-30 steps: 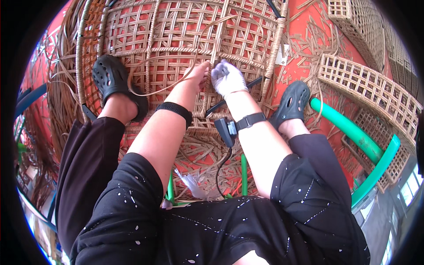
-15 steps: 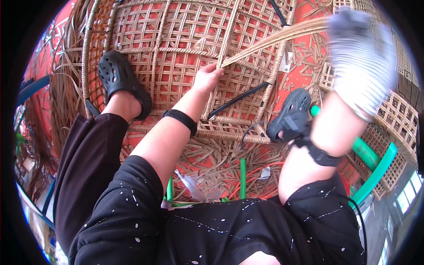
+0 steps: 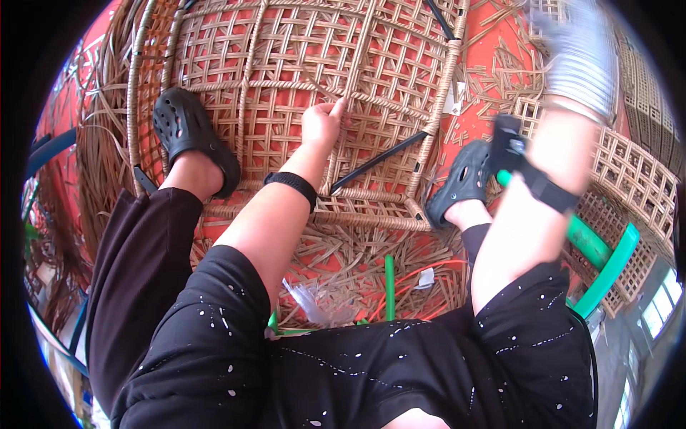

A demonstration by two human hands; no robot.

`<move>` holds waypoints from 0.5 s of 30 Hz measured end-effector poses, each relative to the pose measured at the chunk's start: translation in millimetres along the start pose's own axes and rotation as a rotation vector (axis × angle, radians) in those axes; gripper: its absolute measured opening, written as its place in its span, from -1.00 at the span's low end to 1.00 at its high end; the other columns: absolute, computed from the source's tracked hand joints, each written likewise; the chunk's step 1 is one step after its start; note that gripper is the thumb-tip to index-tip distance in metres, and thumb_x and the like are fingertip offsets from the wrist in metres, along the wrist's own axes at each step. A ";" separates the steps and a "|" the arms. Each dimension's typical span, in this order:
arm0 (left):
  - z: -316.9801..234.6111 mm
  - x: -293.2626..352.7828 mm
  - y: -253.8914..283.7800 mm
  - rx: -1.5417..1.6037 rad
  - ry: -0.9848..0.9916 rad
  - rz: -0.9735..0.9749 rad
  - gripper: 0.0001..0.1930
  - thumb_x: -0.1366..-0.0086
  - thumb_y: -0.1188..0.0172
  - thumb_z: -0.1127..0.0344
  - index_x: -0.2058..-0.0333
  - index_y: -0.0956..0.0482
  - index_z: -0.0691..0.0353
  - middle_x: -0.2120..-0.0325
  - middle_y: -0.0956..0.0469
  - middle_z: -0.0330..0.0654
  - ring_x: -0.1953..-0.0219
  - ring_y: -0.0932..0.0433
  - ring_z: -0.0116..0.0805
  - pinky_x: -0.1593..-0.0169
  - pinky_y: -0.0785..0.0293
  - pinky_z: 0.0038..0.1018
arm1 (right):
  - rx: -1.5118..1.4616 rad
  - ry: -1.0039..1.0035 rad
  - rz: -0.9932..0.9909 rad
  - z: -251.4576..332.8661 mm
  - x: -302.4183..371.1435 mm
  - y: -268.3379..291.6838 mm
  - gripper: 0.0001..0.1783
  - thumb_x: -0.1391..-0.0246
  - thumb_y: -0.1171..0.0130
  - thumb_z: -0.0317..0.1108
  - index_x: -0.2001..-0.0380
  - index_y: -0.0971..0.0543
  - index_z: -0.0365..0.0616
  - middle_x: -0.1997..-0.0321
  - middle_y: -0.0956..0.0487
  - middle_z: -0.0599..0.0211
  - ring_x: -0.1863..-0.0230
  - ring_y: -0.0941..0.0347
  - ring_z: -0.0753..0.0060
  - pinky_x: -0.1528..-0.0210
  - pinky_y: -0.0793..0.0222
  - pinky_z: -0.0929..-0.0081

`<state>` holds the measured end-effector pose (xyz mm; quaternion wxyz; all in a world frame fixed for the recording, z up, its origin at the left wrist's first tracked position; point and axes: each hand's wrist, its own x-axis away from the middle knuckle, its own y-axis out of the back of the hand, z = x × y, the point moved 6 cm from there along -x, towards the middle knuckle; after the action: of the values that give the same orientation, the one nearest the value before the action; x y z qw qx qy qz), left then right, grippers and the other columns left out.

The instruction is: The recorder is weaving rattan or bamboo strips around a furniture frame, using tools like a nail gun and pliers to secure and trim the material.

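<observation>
A large woven rattan frame (image 3: pixel 286 61) with a coiled rim lies in front of me. My left hand (image 3: pixel 321 127) is bare and closed, thumb and forefinger pinching a rattan strip (image 3: pixel 348 91) along a rib in the middle of the weave. At the far right, my raised right hand (image 3: pixel 580 53) wears a grey-and-white striped glove. Motion smears its fingers, and whether it holds anything is unclear. My feet, in dark clogs, are on either side: the left clog (image 3: pixel 191 136) on the weave, the right clog (image 3: pixel 457 187) beside the frame's right edge.
Long loose rattan strands (image 3: pixel 100 143) hang in a bundle at the left. Cut scraps (image 3: pixel 357 250) litter the red floor. Other woven panels (image 3: pixel 632 161) and green tubes (image 3: pixel 589 239) are on the right. A black bar (image 3: pixel 379 163) crosses the frame's near right corner.
My right hand has moved slightly up and farther away. The long strip stretched between my hands no longer shows there. My left hand stays near the same rib, shifted slightly left.
</observation>
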<state>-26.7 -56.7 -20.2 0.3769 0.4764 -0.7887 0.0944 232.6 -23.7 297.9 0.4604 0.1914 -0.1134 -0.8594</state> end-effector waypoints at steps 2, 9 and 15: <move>7.7 -6.6 3.3 0.068 -0.052 -0.022 -0.64 -0.23 -0.08 0.08 0.38 -0.63 0.31 0.67 -0.58 -0.27 0.70 -0.35 -0.66 0.58 -0.28 -0.63 | 0.205 -0.401 0.144 -98.7 34.9 -40.8 -0.44 -0.02 -0.09 -0.23 0.00 -0.23 -0.37 0.28 -0.47 -0.01 0.19 -0.46 0.20 0.25 -0.46 0.39; -0.5 -11.6 7.5 -0.145 -0.177 -0.062 -0.58 -0.28 0.04 0.08 0.50 -0.58 0.34 0.62 -0.56 -0.05 0.58 -0.54 -0.26 0.46 -0.39 -0.42 | 0.260 -0.529 0.382 -197.2 204.7 -157.8 -0.68 0.07 -0.09 -0.07 0.37 -0.60 -0.07 0.36 -0.58 0.19 0.31 -0.50 0.16 0.21 -0.39 0.36; -8.4 -12.3 10.6 -0.396 -0.275 -0.124 -0.59 -0.24 0.01 0.06 0.49 -0.55 0.35 0.63 -0.48 0.11 0.52 -0.50 -0.02 0.33 -0.38 -0.28 | 0.001 -0.919 0.319 -244.9 231.8 -191.7 -0.62 0.09 -0.10 -0.01 0.34 -0.60 -0.07 0.40 -0.59 0.18 0.35 -0.50 0.17 0.27 -0.36 0.33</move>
<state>-27.9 -38.5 -20.6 0.3570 0.4491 -0.8049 -0.1512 78.7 -116.3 -45.9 0.4887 -0.2273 -0.3334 -0.7735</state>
